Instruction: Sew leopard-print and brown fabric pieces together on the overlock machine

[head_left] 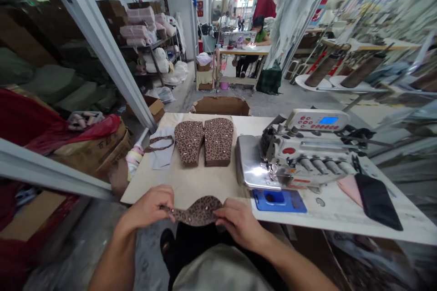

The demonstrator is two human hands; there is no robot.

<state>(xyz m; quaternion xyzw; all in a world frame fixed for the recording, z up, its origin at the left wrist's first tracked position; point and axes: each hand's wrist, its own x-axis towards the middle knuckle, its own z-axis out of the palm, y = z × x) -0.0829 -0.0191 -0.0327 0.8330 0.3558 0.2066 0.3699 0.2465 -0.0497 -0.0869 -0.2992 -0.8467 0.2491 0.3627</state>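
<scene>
A brown leopard-print fabric piece (pixel 201 211) stretches between my two hands, just off the front edge of the sewing table. My left hand (pixel 152 207) pinches its narrow left end. At the wider right end, my right hand (pixel 237 223) grips the cloth between thumb and fingers. Beyond them on the table lie two stacks of leopard-print cut pieces, a left stack (pixel 188 143) and a right stack (pixel 219 142), side by side. A looped leopard-print strip (pixel 160 143) rests on white paper (pixel 162 159) to their left.
An overlock sewing machine (pixel 300 150) stands on the right of the table, with a blue plate (pixel 280 201) before it and a black pouch-like item (pixel 378 202) farther right. Behind the table is an open cardboard box (pixel 221 105). A metal frame post (pixel 105 45) rises at left. Another person sits at a distant machine.
</scene>
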